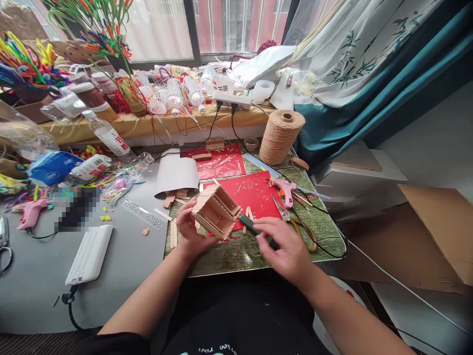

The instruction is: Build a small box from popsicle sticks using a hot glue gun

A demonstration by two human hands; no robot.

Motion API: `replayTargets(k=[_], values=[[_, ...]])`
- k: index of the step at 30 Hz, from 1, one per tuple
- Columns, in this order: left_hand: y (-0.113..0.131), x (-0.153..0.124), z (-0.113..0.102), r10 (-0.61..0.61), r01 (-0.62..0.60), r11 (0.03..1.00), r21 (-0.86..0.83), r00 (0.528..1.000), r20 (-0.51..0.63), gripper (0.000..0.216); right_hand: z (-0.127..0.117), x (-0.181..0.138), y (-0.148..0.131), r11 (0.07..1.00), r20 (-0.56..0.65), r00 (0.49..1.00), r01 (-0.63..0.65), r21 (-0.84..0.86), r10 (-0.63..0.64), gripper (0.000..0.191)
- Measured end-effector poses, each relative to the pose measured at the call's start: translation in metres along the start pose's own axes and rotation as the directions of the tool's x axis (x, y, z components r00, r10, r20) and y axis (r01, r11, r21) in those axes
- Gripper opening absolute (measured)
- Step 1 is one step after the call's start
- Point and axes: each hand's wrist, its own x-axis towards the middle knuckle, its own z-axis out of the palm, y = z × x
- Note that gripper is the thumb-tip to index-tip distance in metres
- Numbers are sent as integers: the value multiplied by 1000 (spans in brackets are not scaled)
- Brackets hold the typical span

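From my seat, far left on the grey part of the worktop (pixel 44 276) lies a pink glue gun (pixel 31 213), with a white ribbed block (pixel 89 254) nearer me and a clear ruler (pixel 142 214) beyond it. Loose wooden sticks (pixel 173 232) lie at the edge of the green board.

My left hand (pixel 190 231) is curled around the little stick house (pixel 216 211), fingers under and behind it, holding it tilted just above the board with its open side turned toward the red mat (pixel 254 195). My right hand (pixel 286 251) is closed on a dark-handled knife (pixel 254 229), whose tip points at the lower right corner of the house, almost touching it; the hand is blurred, so I cannot tell exactly how the fingers sit on the handle.

To do this trimming well, I judge I should keep the left fingers clear of the blade's line, brace the house firmly, and take light shallow strokes away from the thumb, since the glued sticks could split or pop loose under pressure.

Further right lie scissors (pixel 283 209), a second pink glue gun (pixel 283 188), and a spool of twine (pixel 281 135) behind.
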Motion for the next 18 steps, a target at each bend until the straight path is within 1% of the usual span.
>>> replayTargets(k=[2,4,5,7,9,10,12,16,18], values=[[-5,-3,1,105,-101,992,75,993,-46,115,16,12,-28,985,117,993,11,172,-32,31],[-7,-6,1,189,-177,973,149,979,-74,112,29,26,-44,976,155,988,-25,216,-9,32],[-8,-8,0,222,-205,963,176,972,-82,107,35,33,-47,976,171,985,-44,211,7,34],[-9,-12,-2,264,-242,946,217,961,-78,93,41,45,-50,972,247,968,-109,210,55,36],[-9,-16,-4,276,-255,933,252,960,-51,80,45,52,-50,955,320,943,-176,240,93,33],[-9,-18,-5,276,-257,928,269,961,-35,77,45,53,-49,943,341,934,-204,262,107,30],[-8,-19,-6,271,-258,920,294,963,-6,80,47,52,-48,918,342,928,-255,304,144,25],[-6,-17,-6,247,-240,917,318,969,21,96,51,46,-46,851,236,927,-365,377,292,14],[-6,-14,-5,234,-228,923,311,972,19,101,50,43,-44,823,198,920,-392,412,339,9]])
